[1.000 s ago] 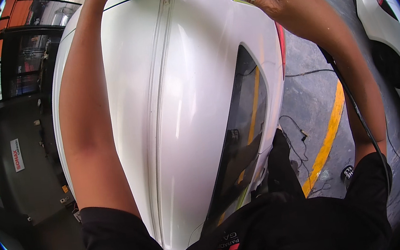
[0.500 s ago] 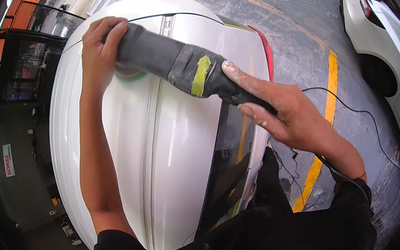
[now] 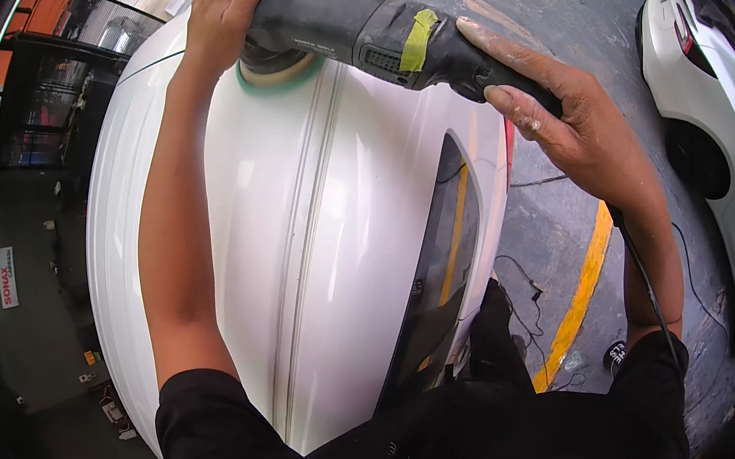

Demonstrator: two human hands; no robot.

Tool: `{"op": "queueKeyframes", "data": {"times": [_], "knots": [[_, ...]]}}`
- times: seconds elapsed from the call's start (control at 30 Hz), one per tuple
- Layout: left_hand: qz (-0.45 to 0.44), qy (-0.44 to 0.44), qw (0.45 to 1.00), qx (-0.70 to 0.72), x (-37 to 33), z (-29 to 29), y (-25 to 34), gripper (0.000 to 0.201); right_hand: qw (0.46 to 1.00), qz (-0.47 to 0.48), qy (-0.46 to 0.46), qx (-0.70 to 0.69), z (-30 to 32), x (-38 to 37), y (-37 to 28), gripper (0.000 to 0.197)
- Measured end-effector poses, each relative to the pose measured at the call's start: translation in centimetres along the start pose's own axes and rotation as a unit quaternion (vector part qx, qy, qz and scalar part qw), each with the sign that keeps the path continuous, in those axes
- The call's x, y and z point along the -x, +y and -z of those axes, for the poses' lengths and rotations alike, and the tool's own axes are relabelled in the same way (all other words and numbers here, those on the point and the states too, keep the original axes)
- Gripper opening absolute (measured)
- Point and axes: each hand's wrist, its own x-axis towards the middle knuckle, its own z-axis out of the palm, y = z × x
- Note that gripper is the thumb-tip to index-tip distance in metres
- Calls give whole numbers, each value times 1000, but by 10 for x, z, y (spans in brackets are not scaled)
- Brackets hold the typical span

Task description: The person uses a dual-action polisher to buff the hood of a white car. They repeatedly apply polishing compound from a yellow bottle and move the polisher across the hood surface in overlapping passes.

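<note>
Both my hands hold a black car polisher (image 3: 326, 24) with a strip of yellow-green tape on its body. My left hand (image 3: 221, 19) is wrapped over the polisher's head at the far end. Around the rear handle closes my right hand (image 3: 568, 120), its fingers and thumb smudged with white residue. Beneath the head, a round pad with a green rim (image 3: 282, 73) rests on the roof of a white car (image 3: 364, 203). A ribbed channel runs along the roof beside the pad. The power cord (image 3: 639, 262) hangs from the handle along my right forearm.
A second white car (image 3: 705, 91) stands at the right. The grey floor (image 3: 563, 194) has a yellow painted line (image 3: 584, 295). Loose black cables (image 3: 531, 311) lie on it near my legs. Dark side windows (image 3: 428, 286) run down the near car's right side. A dark wall (image 3: 38, 358) is at the left.
The polisher and both hands have moved farther away and to the right over the roof. More of the pad and of the rear side window now shows. Both hands keep their grip.
</note>
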Motion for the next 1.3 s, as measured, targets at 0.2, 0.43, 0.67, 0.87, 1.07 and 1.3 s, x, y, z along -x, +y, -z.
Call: {"op": "queueKeyframes", "data": {"times": [0.2, 0.43, 0.67, 0.87, 1.07, 1.3], "knots": [[14, 6, 1000, -7, 19, 11, 1, 47, 1000, 19, -13, 7, -5, 7, -12, 53], [145, -13, 985, 92, 74, 59, 67, 61, 973, -110, -203, -13, 13, 38, -60, 62], [101, 5, 987, 129, -7, -5, -27, 54, 995, 75, 50, 52, -11, -20, 36, 53], [11, 83, 994, -66, -12, -39, -106, 33, 994, -73, -64, -57, 3, -65, 17, 55], [9, 76, 993, -88, -10, -58, -96, 36, 999, -10, 16, 35, -3, -39, 64, 56], [18, 68, 992, -107, 3, -32, -91, 38, 999, -14, -34, 13, -3, -36, 39, 56]]}}
